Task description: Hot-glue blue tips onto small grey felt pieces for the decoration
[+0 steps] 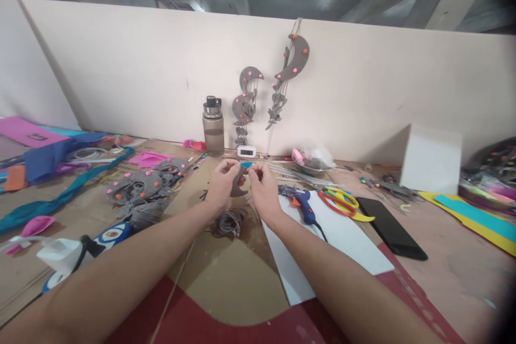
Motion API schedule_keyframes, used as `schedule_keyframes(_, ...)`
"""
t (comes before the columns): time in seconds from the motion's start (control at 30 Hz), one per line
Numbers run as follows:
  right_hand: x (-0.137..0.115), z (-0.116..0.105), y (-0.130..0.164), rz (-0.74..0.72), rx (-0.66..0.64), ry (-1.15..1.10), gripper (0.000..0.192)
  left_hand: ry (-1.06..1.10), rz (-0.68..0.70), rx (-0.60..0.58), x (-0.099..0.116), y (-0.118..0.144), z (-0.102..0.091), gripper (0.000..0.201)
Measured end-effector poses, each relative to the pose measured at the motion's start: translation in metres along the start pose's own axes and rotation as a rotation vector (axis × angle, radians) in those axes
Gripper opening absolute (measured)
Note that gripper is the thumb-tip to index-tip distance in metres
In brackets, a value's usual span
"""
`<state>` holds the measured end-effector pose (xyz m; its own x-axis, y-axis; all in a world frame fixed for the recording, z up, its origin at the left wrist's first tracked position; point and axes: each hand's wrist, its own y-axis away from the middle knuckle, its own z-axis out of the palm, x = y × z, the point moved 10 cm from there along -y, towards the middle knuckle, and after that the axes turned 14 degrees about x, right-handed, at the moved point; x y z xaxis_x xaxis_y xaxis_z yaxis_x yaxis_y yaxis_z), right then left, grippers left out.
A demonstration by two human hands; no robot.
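Observation:
Over the middle of the table, my left hand point(223, 181) and my right hand point(264, 187) face each other with fingers pinched. Between their fingertips is a small blue piece point(246, 164), felt by its look. Just under the fingers shows a grey crescent point(237, 190); whether a hand holds it or it lies on the table, I cannot tell. A coil of grey cord point(229, 222) lies nearer me, below both hands. To the right of my right hand, a blue glue gun point(304, 205) rests on a white sheet point(342, 244).
Scissors point(338, 201) and a black phone point(391, 227) lie at right. A water bottle point(213, 128) and small digital clock point(246, 151) stand near the white partition point(141, 70), where crescent garlands point(296, 59) hang. Left are decorated grey crescents point(135, 187) and a power strip point(110, 236).

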<state>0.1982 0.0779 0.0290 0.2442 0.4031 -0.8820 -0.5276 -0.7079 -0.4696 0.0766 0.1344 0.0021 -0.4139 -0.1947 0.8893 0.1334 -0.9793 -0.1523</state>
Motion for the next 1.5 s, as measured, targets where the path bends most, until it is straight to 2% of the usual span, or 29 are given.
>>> schedule_keyframes(0.17, 0.012, 0.001, -0.003, 0.083, -0.001, -0.052, 0.009, 0.005, -0.031, -0.002, -0.001, 0.001, 0.0, 0.026)
schedule_keyframes(0.37, 0.022, 0.01, -0.004, 0.17, -0.067, -0.195, 0.011, 0.035, -0.06, -0.023, 0.0, 0.006, 0.002, 0.029)
schedule_keyframes(0.63, 0.029, 0.02, 0.0, 0.343, -0.102, -0.377, 0.013, 0.085, -0.094, -0.066, -0.006, 0.003, 0.004, 0.019)
schedule_keyframes(0.87, 0.033, 0.02, 0.0, 0.356, -0.09, -0.396, 0.015, 0.091, -0.097, -0.076, -0.012, -0.005, 0.003, 0.017)
schedule_keyframes(1.13, 0.03, 0.018, 0.001, 0.301, -0.088, -0.392, 0.011, 0.142, -0.12, -0.166, -0.013, -0.005, 0.01, 0.014)
schedule_keyframes(1.33, 0.031, 0.018, 0.003, 0.351, -0.076, -0.457, 0.013, 0.125, -0.098, -0.178, -0.012, -0.006, 0.009, 0.015)
schedule_keyframes(1.5, 0.036, 0.015, 0.003, 0.375, -0.037, -0.461, 0.014, 0.106, -0.185, -0.256, -0.02, -0.006, 0.017, 0.014)
